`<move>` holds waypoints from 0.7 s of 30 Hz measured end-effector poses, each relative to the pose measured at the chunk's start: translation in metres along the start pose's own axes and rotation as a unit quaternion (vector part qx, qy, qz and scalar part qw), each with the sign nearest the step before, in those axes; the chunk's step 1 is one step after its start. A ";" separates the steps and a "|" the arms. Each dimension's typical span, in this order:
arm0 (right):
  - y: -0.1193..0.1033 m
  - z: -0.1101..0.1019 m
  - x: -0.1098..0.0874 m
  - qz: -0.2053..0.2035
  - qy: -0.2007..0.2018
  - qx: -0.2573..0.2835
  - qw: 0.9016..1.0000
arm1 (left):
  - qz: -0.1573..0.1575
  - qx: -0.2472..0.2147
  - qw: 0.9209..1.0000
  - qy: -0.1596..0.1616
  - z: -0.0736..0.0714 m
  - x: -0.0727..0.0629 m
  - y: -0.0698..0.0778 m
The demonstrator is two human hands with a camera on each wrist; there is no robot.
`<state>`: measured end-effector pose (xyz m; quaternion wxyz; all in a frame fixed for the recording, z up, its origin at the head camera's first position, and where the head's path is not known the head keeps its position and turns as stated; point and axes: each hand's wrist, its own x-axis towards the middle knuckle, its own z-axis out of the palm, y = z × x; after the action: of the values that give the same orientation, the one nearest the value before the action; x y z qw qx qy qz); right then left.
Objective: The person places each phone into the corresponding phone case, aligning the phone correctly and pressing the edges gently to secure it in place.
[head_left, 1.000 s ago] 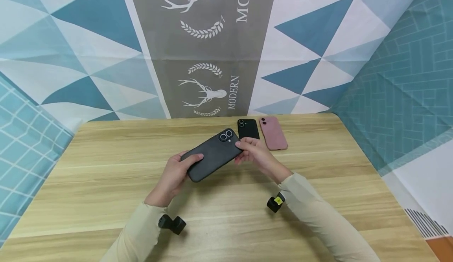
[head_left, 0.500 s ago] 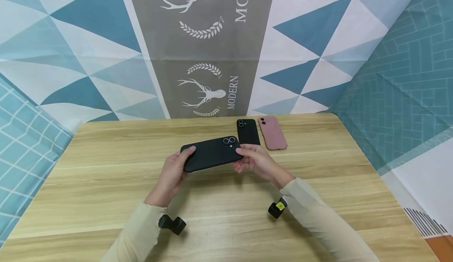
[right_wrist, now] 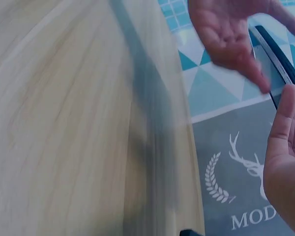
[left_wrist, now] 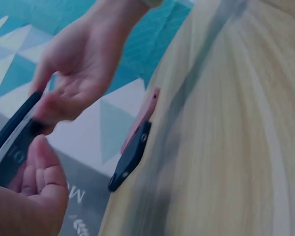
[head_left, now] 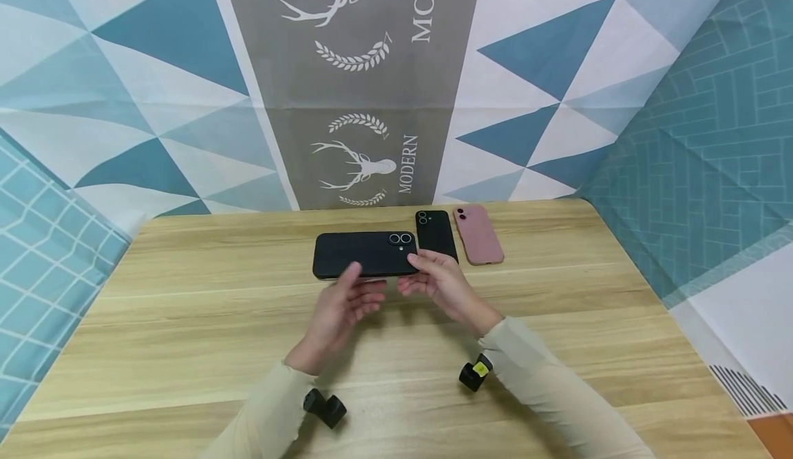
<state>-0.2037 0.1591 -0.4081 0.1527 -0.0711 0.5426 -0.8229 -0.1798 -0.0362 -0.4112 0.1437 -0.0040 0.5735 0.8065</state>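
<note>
A black smartphone (head_left: 359, 256) hangs level above the table in the head view, its back with two ringed camera lenses toward me. My right hand (head_left: 445, 283) pinches its right end, thumb on the back and fingers behind. My left hand (head_left: 337, 314) is just below the phone's lower edge, fingers stretched out and thumb raised in front of the phone. In the right wrist view the left hand (right_wrist: 231, 39) looks spread and apart from the phone (right_wrist: 280, 59). Edge-on in the left wrist view, the phone (left_wrist: 14, 123) shows a glossy, reflecting front.
A smaller black phone (head_left: 436, 233) and a pink phone (head_left: 479, 235) lie side by side near the back edge of the wooden table (head_left: 204, 321). The right hand partly covers the black one's lower end. A patterned cloth wall (head_left: 365, 87) rises behind the table.
The phone has turned from slanting to level. My left hand has let go of its left end and moved right, below the phone. The right hand keeps its pinch.
</note>
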 end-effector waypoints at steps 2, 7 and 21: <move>0.001 0.004 0.000 -0.007 0.001 0.006 1.000 | 0.000 0.012 1.000 -0.003 0.008 0.003 -0.004; 0.002 0.013 0.000 -0.017 0.008 0.007 1.000 | 0.037 0.021 0.999 0.028 0.027 0.010 -0.009; -0.003 0.016 0.001 -0.009 0.003 -0.004 1.000 | 0.063 0.035 0.993 0.088 0.039 0.013 -0.006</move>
<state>-0.2005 0.1463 -0.3991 0.1436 -0.0740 0.5456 -0.8223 -0.1850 0.0044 -0.4055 0.0411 -0.0336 0.6113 0.7896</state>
